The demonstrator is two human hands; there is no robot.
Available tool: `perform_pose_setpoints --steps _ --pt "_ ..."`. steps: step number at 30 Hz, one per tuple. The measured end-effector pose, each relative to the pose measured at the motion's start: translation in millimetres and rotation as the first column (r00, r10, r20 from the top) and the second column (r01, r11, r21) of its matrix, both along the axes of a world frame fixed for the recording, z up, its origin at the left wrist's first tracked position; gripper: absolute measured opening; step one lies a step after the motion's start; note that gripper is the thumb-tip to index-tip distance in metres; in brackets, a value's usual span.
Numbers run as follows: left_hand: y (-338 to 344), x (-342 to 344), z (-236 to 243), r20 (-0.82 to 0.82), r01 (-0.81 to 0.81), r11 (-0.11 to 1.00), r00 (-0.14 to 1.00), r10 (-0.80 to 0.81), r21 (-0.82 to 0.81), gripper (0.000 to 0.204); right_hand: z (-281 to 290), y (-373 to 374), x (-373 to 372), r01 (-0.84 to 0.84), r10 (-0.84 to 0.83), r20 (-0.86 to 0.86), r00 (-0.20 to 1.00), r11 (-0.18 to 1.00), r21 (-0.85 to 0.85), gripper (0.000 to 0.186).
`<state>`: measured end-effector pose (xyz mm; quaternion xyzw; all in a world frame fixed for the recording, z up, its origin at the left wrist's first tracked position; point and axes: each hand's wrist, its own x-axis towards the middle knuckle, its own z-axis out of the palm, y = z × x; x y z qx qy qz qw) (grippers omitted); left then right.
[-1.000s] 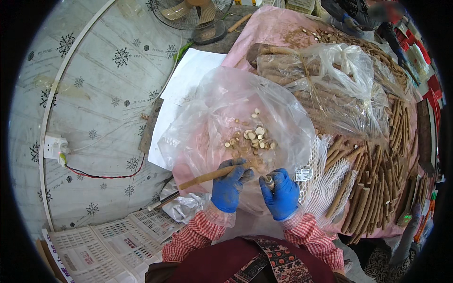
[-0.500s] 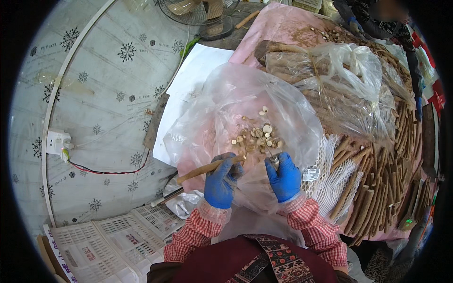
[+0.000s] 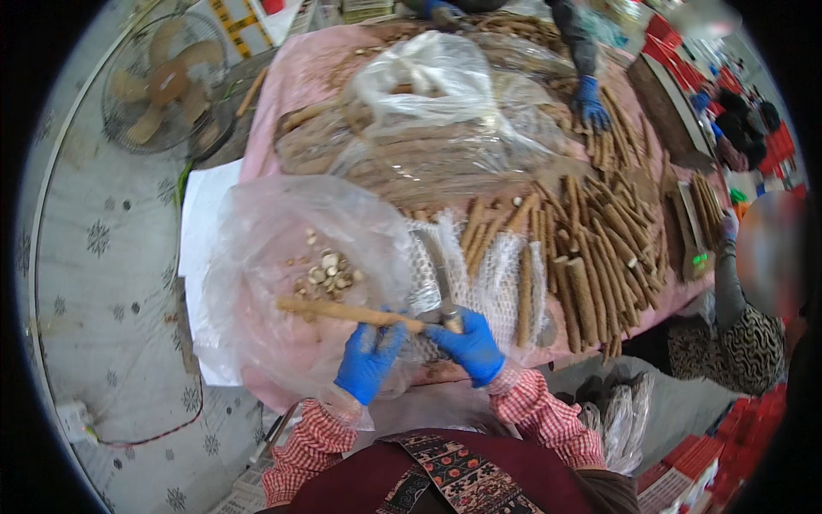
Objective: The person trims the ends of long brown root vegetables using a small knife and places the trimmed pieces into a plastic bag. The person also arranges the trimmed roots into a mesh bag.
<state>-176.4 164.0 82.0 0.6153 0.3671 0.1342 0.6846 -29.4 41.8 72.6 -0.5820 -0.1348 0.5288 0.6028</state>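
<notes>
In blue gloves, both of my hands are together at the table's near side. My left hand (image 3: 372,358) is closed round a long brown yam root (image 3: 334,312), whose far end points left over a clear plastic bag (image 3: 257,257). At the root's right end, my right hand (image 3: 473,344) grips a knife (image 3: 450,317) by its handle; the blade points up and away. The right hand's thumb seems to touch the root's end, though the contact is partly hidden. Small pale cut pieces (image 3: 327,272) lie in a heap on the bag.
Many brown roots (image 3: 591,283) lie piled on the pink-covered table (image 3: 278,73) at the right. White foam netting (image 3: 501,300) is beside them. A plastic-wrapped bundle (image 3: 428,154) lies behind. A fan (image 3: 167,81) stands far left. Across the table, another person's gloved hand (image 3: 589,104) touches roots.
The view has swung right. The root now slants down to the right, its end brought to my right hand. My hands are closer together, and the knife blade points upward beside the netting.
</notes>
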Motion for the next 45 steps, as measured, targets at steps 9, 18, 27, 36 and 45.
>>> perform_pose_setpoints --steps 9,18,27,36,45 --pt "-82.7 156.5 -50.0 -0.322 0.588 0.801 0.784 -0.532 0.109 0.04 -16.3 -185.4 130.1 0.89 -0.79 0.479 0.382 0.455 0.04 0.014" --pt "-120.9 239.8 -129.9 -0.645 0.623 0.773 0.64 -0.417 0.118 0.071 -81.2 -290.2 203.6 0.868 -0.594 0.792 0.141 0.459 0.189 0.014" --pt "-78.2 198.8 -109.6 0.031 0.189 0.804 0.978 -0.208 -0.564 0.035 -60.0 -258.2 200.8 0.816 -0.326 0.945 -0.013 0.543 0.199 0.011" --pt "-24.7 66.3 28.8 0.038 0.1 0.967 0.995 -0.093 -0.234 0.037 0.3 -83.8 104.9 0.3 -0.281 0.793 0.541 0.945 0.13 0.013" --pt "0.5 -41.2 30.2 -0.045 -0.238 0.964 0.969 0.244 0.116 0.036 57.9 43.2 10.7 -0.287 0.058 0.994 0.092 0.957 -0.029 0.023"
